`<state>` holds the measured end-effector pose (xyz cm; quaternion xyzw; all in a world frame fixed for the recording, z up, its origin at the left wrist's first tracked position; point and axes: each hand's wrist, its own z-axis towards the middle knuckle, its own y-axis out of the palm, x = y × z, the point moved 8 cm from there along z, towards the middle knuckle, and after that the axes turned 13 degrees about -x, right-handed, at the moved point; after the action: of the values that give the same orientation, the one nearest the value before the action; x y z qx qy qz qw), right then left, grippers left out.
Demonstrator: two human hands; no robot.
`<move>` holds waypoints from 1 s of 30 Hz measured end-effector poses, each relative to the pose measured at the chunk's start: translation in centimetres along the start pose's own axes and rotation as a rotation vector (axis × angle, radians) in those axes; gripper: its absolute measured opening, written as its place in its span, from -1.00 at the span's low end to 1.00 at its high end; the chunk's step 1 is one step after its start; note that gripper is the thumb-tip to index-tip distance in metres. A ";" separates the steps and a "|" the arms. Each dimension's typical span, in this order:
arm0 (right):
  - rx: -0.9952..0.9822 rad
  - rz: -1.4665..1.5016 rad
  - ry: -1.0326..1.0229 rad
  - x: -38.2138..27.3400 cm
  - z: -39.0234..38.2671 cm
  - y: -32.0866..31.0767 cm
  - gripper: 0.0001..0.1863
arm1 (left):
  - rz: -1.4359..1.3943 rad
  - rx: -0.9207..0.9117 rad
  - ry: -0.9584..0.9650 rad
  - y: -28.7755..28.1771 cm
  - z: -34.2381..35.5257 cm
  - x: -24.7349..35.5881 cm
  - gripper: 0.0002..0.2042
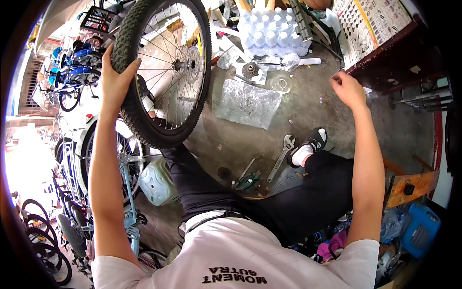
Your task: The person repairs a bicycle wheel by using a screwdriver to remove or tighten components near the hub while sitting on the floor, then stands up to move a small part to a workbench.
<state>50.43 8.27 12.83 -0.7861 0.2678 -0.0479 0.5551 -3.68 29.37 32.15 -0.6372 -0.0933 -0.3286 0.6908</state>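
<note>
My left hand (118,77) grips the knobby black tyre of a bicycle wheel (184,64) from its left side, thumb and fingers spread around the rubber. The wheel stands tilted in front of me, its spokes, hub and disc rotor showing. Out to the right, my right hand (349,90) is raised above the floor, apart from the wheel. Its fingers are curled to a pinch; what they hold, if anything, is too small to make out. A cassette sprocket (250,71) lies on white paper beyond a clear plastic sheet (248,103) on the floor.
Shrink-wrapped water bottles (274,31) stand at the far side. An adjustable wrench (281,158) and green-handled pliers (249,180) lie between my legs. At left are a light-blue bicycle (129,185) and a pale helmet-like object (158,182). A dark red cabinet (385,67) stands at right.
</note>
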 end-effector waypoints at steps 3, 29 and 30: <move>-0.145 0.061 -0.072 0.0 1.8 3.7 -0.58 | 0.089 0.032 0.049 -0.6 1.2 -1.2 -0.22; -0.294 -0.123 -0.489 -0.3 21.5 30.9 -0.45 | 0.709 -0.159 -0.194 -3.6 2.3 -0.8 -0.52; -0.290 -0.126 -0.488 0.2 21.4 29.9 -0.45 | 0.804 -0.200 -0.138 -3.2 2.6 -0.2 -0.52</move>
<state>47.60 19.06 -22.16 -0.8606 0.0811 0.1469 0.4809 -4.87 31.92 35.07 -0.7073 0.1492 0.0033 0.6910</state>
